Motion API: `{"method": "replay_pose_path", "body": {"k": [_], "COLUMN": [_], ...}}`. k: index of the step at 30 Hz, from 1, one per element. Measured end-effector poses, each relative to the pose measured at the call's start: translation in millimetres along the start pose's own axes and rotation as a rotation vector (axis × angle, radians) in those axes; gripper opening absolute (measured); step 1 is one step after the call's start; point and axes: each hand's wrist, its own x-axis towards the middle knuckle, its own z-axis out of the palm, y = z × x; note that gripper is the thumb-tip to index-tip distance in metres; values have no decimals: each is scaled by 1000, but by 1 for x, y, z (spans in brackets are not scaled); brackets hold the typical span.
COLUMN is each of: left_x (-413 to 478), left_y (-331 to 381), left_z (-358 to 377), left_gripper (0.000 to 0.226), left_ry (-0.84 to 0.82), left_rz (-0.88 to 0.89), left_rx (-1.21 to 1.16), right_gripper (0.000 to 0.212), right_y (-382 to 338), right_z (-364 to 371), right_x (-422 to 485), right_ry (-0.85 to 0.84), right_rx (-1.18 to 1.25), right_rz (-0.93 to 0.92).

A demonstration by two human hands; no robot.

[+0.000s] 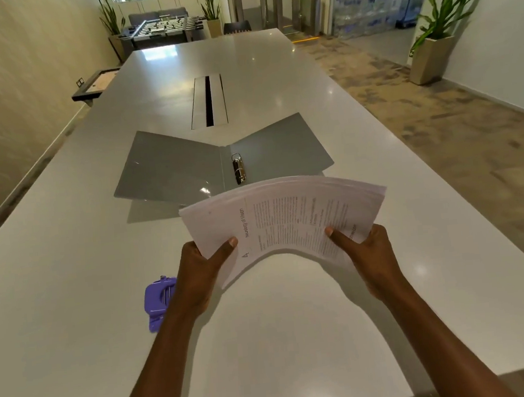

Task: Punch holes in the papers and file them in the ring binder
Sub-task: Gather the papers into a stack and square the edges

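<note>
A thick stack of printed papers (pixel 288 215) is held above the white table, bowed upward in the middle. My left hand (pixel 201 268) grips its near left corner, thumb on top. My right hand (pixel 366 252) grips the near right corner the same way. Beyond the papers a grey ring binder (pixel 168 169) lies open and flat, its metal rings (pixel 238 168) standing at the spine, closed as far as I can tell. A purple hole punch (pixel 158 301) sits on the table just left of my left wrist, partly hidden by the arm.
The long white table (pixel 70 280) stretches away, with a metal cable slot (pixel 208 101) in its middle behind the binder. Its edges run near on both sides. A potted plant (pixel 432 54) stands on the floor at the right.
</note>
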Motion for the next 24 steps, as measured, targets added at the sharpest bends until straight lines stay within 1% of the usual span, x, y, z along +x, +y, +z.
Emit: {"method": "replay_pose_path", "body": {"k": [2, 5, 10, 12, 16, 21, 23, 24], "left_x": [-5, -12, -7, -7, -5, 5, 10, 13], "left_y": [-11, -25, -26, -27, -26, -12, -2, 3], "left_z": [5, 12, 11, 10, 11, -1, -11, -16], "left_gripper": [30, 36, 35, 35, 34, 27, 30, 33], "left_ry": [16, 11, 43, 25, 17, -16, -45, -59], "left_rz": [-17, -49, -37, -36, -49, -73, -77, -75], "left_rx": [-25, -58, -48, -38, -44, 89, 164, 205], "right_gripper": [24, 23, 23, 24, 21, 23, 30, 39], "right_y": [9, 21, 22, 22, 16, -1, -9, -14], "right_z": [0, 0, -5, -6, -2, -11, -18, -21], "right_x": [-1, -3, 2, 2, 0, 8, 18, 24], "right_ry": [-8, -17, -44, -56, -78, -156, -157, -138], "right_rx": [-21, -94, -107, -81, 52, -45, -83, -113], "right_rz": [19, 35, 47, 59, 127, 89, 65, 37]}}
